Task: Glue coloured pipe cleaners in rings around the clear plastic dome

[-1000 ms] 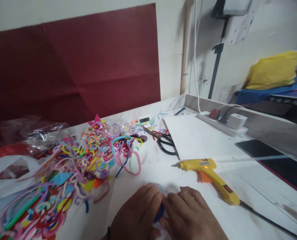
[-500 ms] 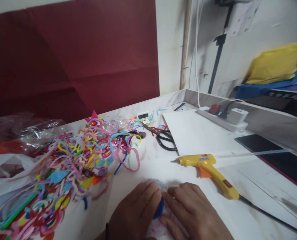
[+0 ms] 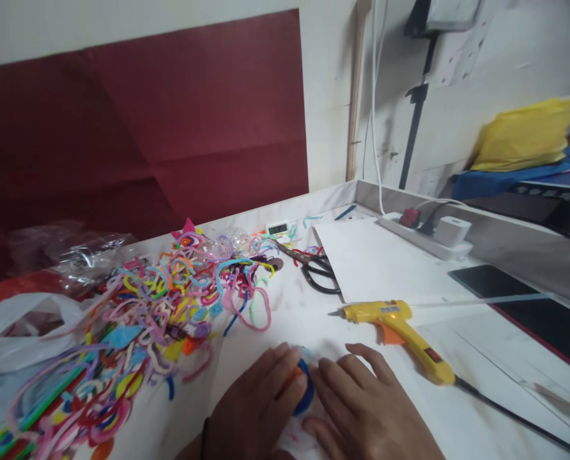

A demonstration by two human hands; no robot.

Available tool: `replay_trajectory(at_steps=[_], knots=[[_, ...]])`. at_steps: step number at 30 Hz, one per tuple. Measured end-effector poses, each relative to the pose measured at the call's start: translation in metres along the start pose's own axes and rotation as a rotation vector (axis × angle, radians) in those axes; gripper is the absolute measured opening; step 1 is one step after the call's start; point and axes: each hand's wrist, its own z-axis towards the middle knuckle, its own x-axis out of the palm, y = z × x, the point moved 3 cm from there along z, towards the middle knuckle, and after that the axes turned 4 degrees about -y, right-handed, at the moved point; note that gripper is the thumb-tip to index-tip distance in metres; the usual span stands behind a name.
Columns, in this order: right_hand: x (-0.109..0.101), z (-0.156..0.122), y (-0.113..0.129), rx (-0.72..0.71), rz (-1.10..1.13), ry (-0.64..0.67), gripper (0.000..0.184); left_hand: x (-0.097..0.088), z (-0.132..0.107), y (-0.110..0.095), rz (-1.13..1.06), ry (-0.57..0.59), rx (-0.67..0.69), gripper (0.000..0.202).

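Observation:
Low in the middle, a curved blue craft piece (image 3: 305, 391) with a bit of orange (image 3: 296, 374) lies against a pale, see-through item (image 3: 298, 429) with pink marks; its kind is unclear. My left hand (image 3: 261, 399) presses its closed fingers over the orange and blue parts from the left. From the right, my right hand (image 3: 369, 402) grips the edge of the pale item, fingers bent and thumb low. The hands cover much of this work. Just beyond my right hand, a yellow hot glue gun (image 3: 395, 322) rests on its side, nozzle pointing left.
A heap of colourful pipe cleaners and craft pieces (image 3: 170, 306) spreads over the left. Black-handled scissors (image 3: 316, 265) lie beside a white board (image 3: 381, 259). Farther right are a power strip (image 3: 423, 237) and a dark phone (image 3: 529, 313). The glue gun's cord (image 3: 510, 409) runs lower right.
My left fingers have shifted and the orange bit now shows beneath them. My right index and middle fingers have lifted and spread slightly. The view has tilted up a little.

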Motion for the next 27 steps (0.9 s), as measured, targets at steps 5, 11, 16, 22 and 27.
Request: replay_trajectory(at_steps=[5,11,16,22,27], knots=[[0.000,0.004,0.002,-0.022,-0.032,-0.007,0.046,-0.003,0.003,-0.001,0.002,0.044,0.004,0.063],[0.002,0.001,0.003,-0.016,-0.025,-0.001,0.046,-0.004,0.009,-0.002,0.003,0.016,-0.006,0.060],[0.002,-0.003,0.000,0.030,0.050,0.004,0.035,-0.008,0.011,-0.004,-0.002,-0.005,-0.002,0.057],[-0.006,-0.003,-0.003,0.078,0.115,0.144,0.027,-0.009,0.012,-0.001,-0.029,-0.002,-0.015,0.052],[-0.009,-0.002,-0.006,0.130,0.184,0.196,0.015,-0.009,0.013,0.000,-0.045,-0.005,-0.023,0.052]])
